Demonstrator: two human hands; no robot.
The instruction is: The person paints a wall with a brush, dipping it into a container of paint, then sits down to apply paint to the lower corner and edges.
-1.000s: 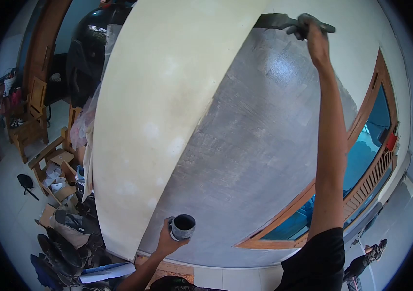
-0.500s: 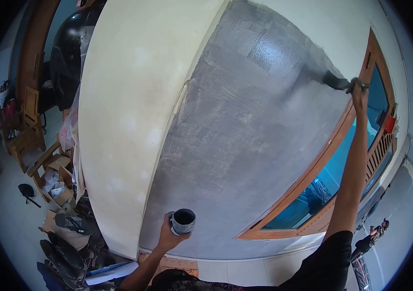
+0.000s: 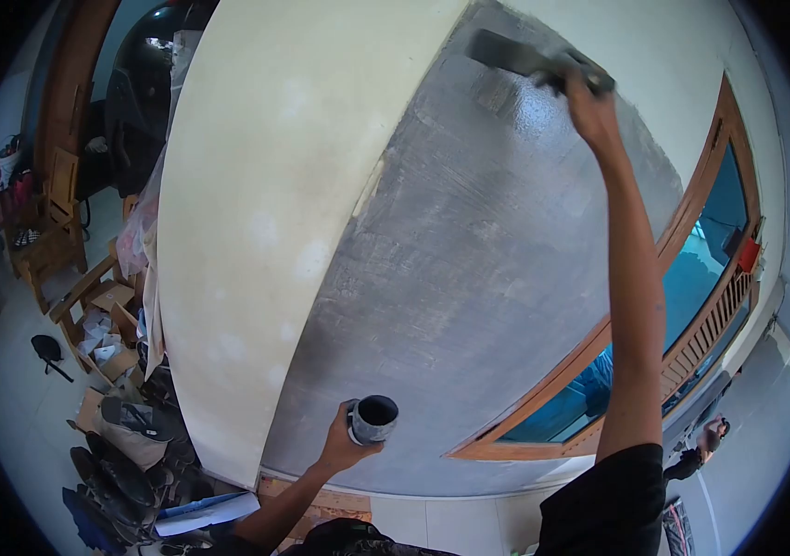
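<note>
Grey coating covers part of the wall (image 3: 450,250) in the head view. Near its top edge, the right hand (image 3: 585,82) grips a blurred dark brush (image 3: 509,53), likely light and flexible at the bristles, best held by its handle. Lower down, the left hand (image 3: 348,444) clasps a cup (image 3: 376,433) round its side; it seems stiff, slippery if wet, and best kept upright.

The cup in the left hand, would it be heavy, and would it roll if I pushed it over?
The cup is probably fairly light, since just the left hand holds it up. Its round wall suggests it might roll on its side. With its open top, anything inside could spill.
</note>
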